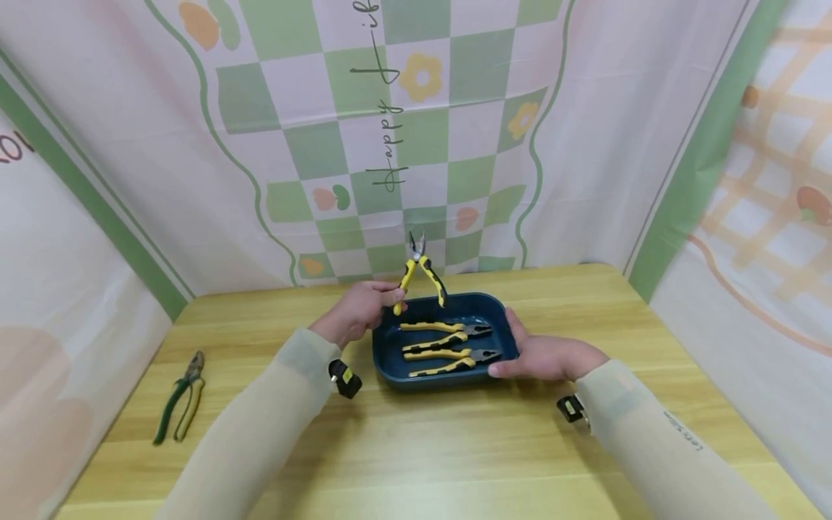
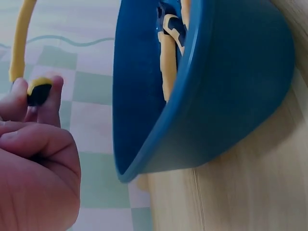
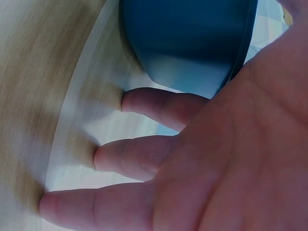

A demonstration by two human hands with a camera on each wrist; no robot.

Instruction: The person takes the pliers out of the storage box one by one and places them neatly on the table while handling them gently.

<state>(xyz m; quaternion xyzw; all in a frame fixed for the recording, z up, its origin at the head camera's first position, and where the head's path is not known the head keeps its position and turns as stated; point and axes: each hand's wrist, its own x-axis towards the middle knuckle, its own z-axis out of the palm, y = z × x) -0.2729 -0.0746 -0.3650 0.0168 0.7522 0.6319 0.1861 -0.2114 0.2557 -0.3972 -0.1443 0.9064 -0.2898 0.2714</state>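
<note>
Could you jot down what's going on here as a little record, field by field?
Left hand: pinches one handle of the yellow needle-nose pliers, held above the tray, nose up
Right hand: rests against the right side of the blue tray, fingers on the table
In the tray: two yellow-and-black pliers, lying side by side
Elsewhere: green pliers at the left of the wooden table

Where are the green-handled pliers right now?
Head view: the green-handled pliers lie on the wooden table at its far left, apart from the blue tray.
</note>
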